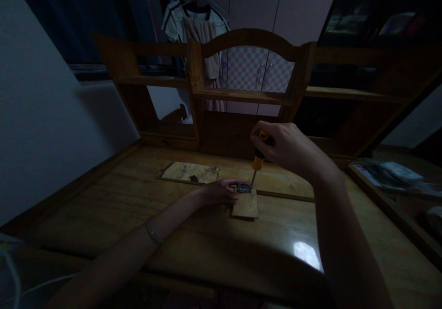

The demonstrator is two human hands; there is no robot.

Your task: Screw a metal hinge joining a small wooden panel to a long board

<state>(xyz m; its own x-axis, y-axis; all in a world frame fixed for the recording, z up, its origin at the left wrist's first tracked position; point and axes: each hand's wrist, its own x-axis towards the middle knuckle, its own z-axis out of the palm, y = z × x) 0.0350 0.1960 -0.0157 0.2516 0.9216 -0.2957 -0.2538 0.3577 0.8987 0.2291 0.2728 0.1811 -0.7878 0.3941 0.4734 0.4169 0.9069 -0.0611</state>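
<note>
bare L hand (221, 192), L forearm (177, 214) w/ thin greyish bracelet (152, 233), bare R hand (285, 141)

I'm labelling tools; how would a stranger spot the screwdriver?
Find the wooden desk with the arched shelf at its far side. Above the desk, the right hand grips the screwdriver, pointing down at a metal fitting. Unlike the silvery fitting beneath, it has a yellow-and-black handle.

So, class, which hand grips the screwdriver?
The right hand, closed around the yellow-and-black screwdriver; the left hand is at the small wooden board instead.
</note>
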